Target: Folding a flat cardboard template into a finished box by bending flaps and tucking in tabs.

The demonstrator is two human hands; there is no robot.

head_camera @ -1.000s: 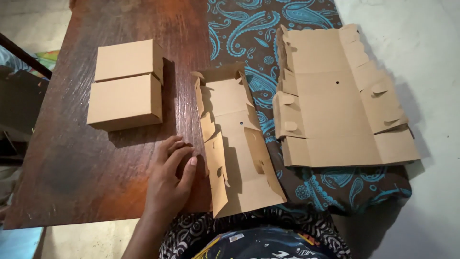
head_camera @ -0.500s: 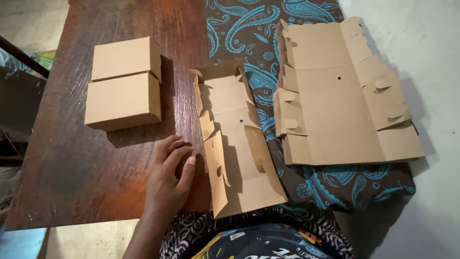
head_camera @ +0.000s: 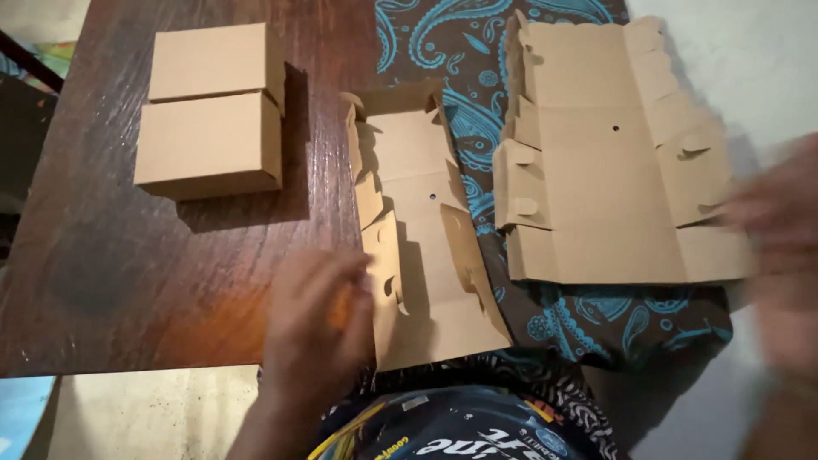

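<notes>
Left hand (head_camera: 317, 328) blurred, resting on wooden table (head_camera: 128, 281) at left edge of half-folded cardboard blank (head_camera: 422, 230); fingers loosely spread, gripping nothing that we can see. Right hand (head_camera: 780, 255) heavily blurred at right edge of view, beside flat cardboard blank (head_camera: 609, 162); we cannot tell its state or whether it touches. Half-folded blank lies at table's right edge, partly on blue paisley cloth (head_camera: 460, 60). We note two closed cardboard boxes (head_camera: 209, 111) side by side, well apart, upper left.
</notes>
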